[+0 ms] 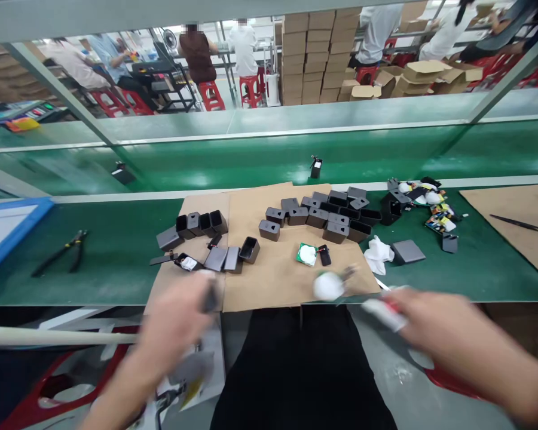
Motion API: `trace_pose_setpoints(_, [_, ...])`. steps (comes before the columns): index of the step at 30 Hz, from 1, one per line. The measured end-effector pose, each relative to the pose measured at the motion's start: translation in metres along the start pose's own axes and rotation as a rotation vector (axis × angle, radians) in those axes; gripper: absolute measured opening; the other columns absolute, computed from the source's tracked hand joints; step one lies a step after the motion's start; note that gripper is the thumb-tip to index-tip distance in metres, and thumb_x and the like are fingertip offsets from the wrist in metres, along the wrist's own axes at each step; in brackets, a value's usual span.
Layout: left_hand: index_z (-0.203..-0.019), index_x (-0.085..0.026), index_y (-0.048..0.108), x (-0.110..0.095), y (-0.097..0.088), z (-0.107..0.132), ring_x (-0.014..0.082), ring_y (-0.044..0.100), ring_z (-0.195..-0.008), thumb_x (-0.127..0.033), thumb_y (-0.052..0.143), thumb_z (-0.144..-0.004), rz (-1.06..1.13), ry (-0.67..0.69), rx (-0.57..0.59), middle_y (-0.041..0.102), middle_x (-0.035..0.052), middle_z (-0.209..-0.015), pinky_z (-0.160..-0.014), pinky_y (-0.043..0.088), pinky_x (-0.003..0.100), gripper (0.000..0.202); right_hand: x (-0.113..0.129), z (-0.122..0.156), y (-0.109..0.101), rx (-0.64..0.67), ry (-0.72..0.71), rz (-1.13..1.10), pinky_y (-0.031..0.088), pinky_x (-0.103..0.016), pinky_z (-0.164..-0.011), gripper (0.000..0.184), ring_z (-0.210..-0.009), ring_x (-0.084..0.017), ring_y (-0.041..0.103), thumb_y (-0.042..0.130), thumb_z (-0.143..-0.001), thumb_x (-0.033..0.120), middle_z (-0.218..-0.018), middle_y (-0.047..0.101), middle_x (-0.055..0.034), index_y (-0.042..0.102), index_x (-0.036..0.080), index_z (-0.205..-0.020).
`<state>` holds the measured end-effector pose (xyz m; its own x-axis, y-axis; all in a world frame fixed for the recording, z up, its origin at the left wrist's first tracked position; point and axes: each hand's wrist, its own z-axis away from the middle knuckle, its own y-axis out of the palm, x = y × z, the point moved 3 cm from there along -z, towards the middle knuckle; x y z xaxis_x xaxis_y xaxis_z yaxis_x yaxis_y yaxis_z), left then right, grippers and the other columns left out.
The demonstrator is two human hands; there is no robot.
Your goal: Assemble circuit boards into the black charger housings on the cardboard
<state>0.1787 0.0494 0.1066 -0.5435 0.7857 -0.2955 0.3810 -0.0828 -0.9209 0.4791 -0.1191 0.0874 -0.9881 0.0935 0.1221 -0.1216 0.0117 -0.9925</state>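
My left hand [174, 319], smeared by motion, is closed on a small dark part [211, 297] at the near edge of the cardboard. To the right, my right hand [428, 313] grips a blurred white object with a red part [388, 312] past the table edge. Between them, a round white piece [328, 286] is blurred at the cardboard's near edge. Behind it lies a green circuit board with a white pad [307, 254], beside a small black piece [325, 255]. An open black case [250, 249] stands beyond my left hand.
Rows of black cases [327, 215] occupy the cardboard sheet [269, 280]. Pliers [69, 251] lie left; circuit boards [439, 209], a white cloth [379, 255] and tweezers [520, 223] lie right. People sit beyond the green partition [233, 158].
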Motion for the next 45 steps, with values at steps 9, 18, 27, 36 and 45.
trace_pose_setpoints(9, [-0.089, -0.028, 0.050, 0.026, 0.008, -0.010, 0.0230, 0.064, -0.070, -0.034, 0.070, -0.092, 0.091, -0.086, 0.058, 0.060, -0.0010, -0.079, -0.062, 0.046, 0.035, 0.021, 0.020, -0.027, -0.006, 0.102, 0.016, 0.091, 0.020, -0.034, -0.056, 0.018, -0.058, -0.023, 0.069, 0.055, -0.107, 0.036, -0.083, 0.074, -0.0043, 0.062, 0.024, -0.096])
trace_pose_setpoints(18, [-0.099, -0.025, 0.055, 0.051, 0.072, -0.024, 0.0219, 0.067, -0.086, -0.040, 0.078, -0.091, 0.402, -0.262, 0.003, 0.064, -0.0004, -0.093, -0.078, 0.054, 0.036, 0.029, 0.054, -0.062, 0.033, 0.017, 0.111, 0.143, 0.026, -0.032, -0.061, 0.044, -0.079, -0.026, 0.074, 0.050, -0.114, 0.050, -0.088, 0.071, -0.0086, 0.066, 0.019, -0.088])
trace_pose_setpoints(27, [-0.100, -0.024, 0.056, 0.053, 0.079, -0.016, 0.0217, 0.064, -0.091, -0.032, 0.077, -0.092, 0.500, -0.211, -0.078, 0.063, 0.0007, -0.097, -0.085, 0.055, 0.039, 0.023, 0.070, -0.087, 0.011, 0.209, 0.190, 0.028, 0.020, -0.033, -0.059, 0.036, -0.067, -0.018, 0.065, 0.049, -0.113, 0.037, -0.084, 0.069, -0.0065, 0.069, 0.017, -0.089])
trace_pose_setpoints(36, [-0.129, -0.023, 0.061, 0.041, 0.088, -0.039, 0.0343, 0.056, -0.144, -0.008, 0.067, -0.092, 0.412, 0.106, -0.079, 0.067, 0.0138, -0.142, -0.115, 0.055, 0.056, 0.040, 0.079, -0.096, -0.002, 0.247, 0.191, 0.092, 0.021, -0.034, -0.060, 0.016, -0.072, -0.021, 0.072, 0.062, -0.103, 0.022, -0.089, 0.077, -0.0094, 0.073, 0.016, -0.092])
trace_pose_setpoints(45, [-0.095, -0.024, 0.061, 0.030, 0.077, -0.068, 0.0254, 0.069, -0.096, -0.013, 0.070, -0.087, 0.478, 0.137, 0.066, 0.069, 0.0039, -0.100, -0.082, 0.061, 0.039, 0.017, 0.071, -0.078, -0.009, 0.243, 0.216, 0.104, 0.031, -0.032, -0.065, 0.012, -0.083, -0.026, 0.077, 0.064, -0.098, 0.018, -0.092, 0.078, -0.0095, 0.075, 0.017, -0.094])
